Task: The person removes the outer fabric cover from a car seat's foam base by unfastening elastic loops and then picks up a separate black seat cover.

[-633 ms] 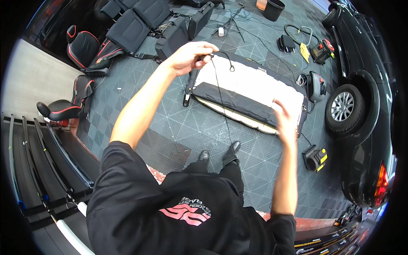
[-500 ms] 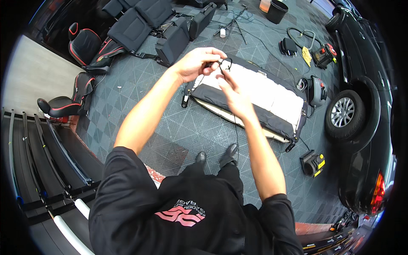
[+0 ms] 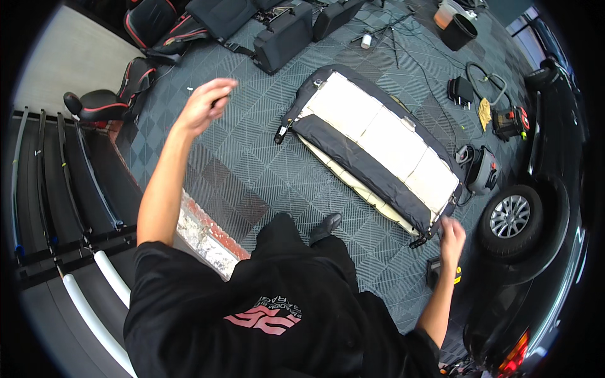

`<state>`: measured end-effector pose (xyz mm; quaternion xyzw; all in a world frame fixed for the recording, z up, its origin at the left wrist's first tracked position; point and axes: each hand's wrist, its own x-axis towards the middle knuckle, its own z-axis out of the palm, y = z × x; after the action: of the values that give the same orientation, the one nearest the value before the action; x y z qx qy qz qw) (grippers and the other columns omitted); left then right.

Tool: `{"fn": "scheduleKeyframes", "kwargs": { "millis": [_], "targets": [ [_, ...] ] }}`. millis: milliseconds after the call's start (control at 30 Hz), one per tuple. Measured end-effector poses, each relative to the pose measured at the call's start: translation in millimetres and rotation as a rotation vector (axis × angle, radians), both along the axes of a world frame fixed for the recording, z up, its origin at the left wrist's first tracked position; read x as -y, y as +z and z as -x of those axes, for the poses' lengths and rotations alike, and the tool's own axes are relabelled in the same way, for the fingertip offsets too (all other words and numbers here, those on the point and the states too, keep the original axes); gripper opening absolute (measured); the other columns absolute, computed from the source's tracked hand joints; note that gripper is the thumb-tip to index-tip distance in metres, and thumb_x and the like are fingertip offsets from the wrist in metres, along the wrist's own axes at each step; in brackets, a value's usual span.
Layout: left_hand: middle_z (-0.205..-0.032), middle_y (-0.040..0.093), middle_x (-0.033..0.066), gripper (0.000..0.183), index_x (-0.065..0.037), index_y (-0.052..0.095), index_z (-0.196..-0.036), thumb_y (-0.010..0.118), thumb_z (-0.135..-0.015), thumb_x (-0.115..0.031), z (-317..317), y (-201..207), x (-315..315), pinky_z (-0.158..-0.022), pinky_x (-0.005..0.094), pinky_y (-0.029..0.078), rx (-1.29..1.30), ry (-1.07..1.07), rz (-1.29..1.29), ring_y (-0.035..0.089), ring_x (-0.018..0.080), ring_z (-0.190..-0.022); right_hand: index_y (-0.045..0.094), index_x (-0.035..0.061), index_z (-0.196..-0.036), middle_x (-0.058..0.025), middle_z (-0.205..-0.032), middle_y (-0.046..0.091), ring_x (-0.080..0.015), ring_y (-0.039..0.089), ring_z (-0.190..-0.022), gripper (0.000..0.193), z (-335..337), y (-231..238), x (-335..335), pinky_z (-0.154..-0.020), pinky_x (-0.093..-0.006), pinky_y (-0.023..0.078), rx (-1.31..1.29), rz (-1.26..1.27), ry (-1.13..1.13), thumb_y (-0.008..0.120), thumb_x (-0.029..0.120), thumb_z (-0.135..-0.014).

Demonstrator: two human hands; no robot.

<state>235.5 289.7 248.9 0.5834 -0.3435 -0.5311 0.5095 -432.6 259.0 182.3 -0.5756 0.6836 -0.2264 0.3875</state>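
Observation:
My left hand [image 3: 207,106] is raised over the floor at the left, its fingers curled together; a small dark patch shows between them, but I cannot make out what it is. Far to the right, my right hand [image 3: 452,239] is closed near the lower right corner of a car bench seat piece [image 3: 377,129]. Whatever lies in its fingers is hidden. The seat piece rests on the floor with its pale lining facing up and black fabric along its edges. No cord is visible between my hands.
Removed car seats [image 3: 104,104] and dark seat backs [image 3: 283,39] stand at the far left. Toward the right are a dark car [image 3: 558,208], a grey machine [image 3: 484,171], a red-and-black vacuum [image 3: 512,123] and a black bucket [image 3: 458,33]. Long strips on a rack [image 3: 41,189] line the left.
My hands were close together above the seat piece, holding a thin black cord. Now they are wide apart, left hand out left, right hand down right. The view has shifted.

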Motion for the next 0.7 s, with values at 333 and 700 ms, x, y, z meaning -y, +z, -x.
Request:
{"fn": "scheduleKeyframes", "kwargs": {
  "millis": [333,700],
  "targets": [
    [-0.092,0.066,0.0320,0.028,0.004,0.069,-0.091,0.057,-0.085,-0.021,-173,-204,-265,-0.077,0.0463,0.053,1.072,-0.115,-0.897,0.065,0.0472,-0.089,0.065,-0.0022,-0.121,-0.0253,-0.112,0.068,-0.0393,0.065,-0.109,0.055,82,-146,-75,-0.095,-0.0449,0.050,-0.763,-0.454,-0.084,0.071,0.033,-0.079],
    [-0.141,0.049,0.0236,0.088,0.000,0.038,-0.145,0.073,-0.076,-0.039,-162,-446,-113,-0.113,0.0477,0.033,0.962,0.041,-1.270,0.045,0.0402,-0.133,0.064,-0.0003,-0.117,-0.0078,-0.099,0.070,-0.0192,0.065,-0.087,0.039,-383,-448,25,-0.077,-0.0325,0.051,0.349,-0.732,-0.060,0.066,0.029,-0.092]
  ]
}}
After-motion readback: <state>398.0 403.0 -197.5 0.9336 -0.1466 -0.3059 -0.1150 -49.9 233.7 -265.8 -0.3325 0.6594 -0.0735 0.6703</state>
